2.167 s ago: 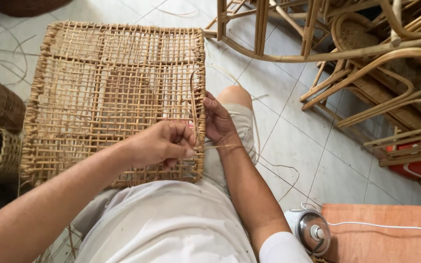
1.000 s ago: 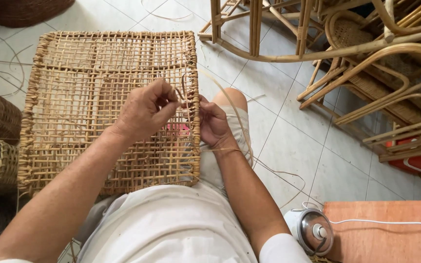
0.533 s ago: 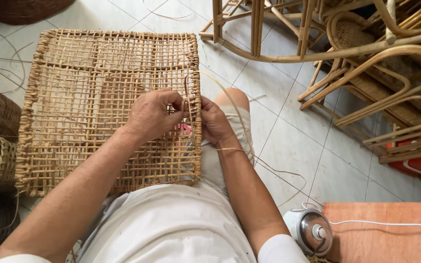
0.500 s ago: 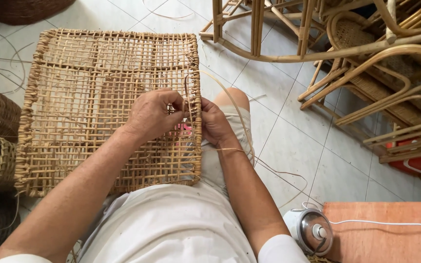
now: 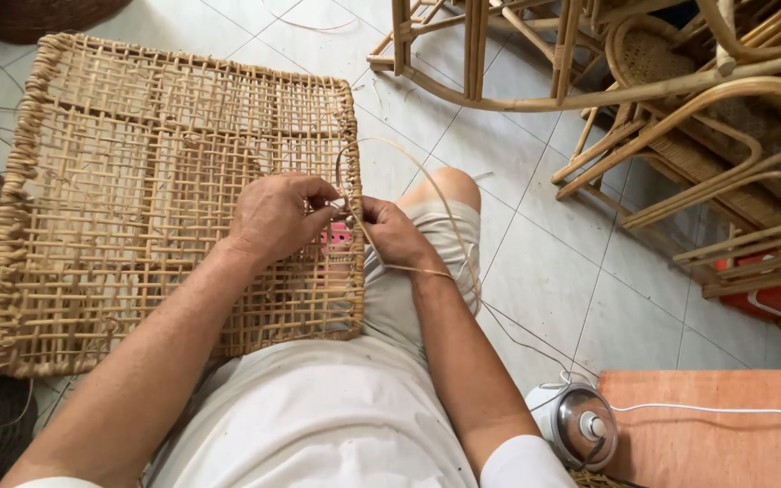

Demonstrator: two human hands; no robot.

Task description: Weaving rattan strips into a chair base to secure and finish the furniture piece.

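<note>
I'm watching both hands meeting at the woven rattan panel's (image 5: 164, 190) right edge: left hand (image 5: 275, 217) and right hand (image 5: 393, 233) are pinching a thin cane strand (image 5: 436, 194) together.

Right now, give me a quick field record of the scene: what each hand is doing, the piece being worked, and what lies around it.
Left hand: on the woven panel, fingers pinching a cane strand at its right edge
Right hand: beside the edge, pinching the same cane strand
Woven panel: open cane lattice, resting on the lap
Strand path: loops up from the grip, then trails toward the tile floor
Nearby: cane chairs upper right; small metal appliance lower right
</note>
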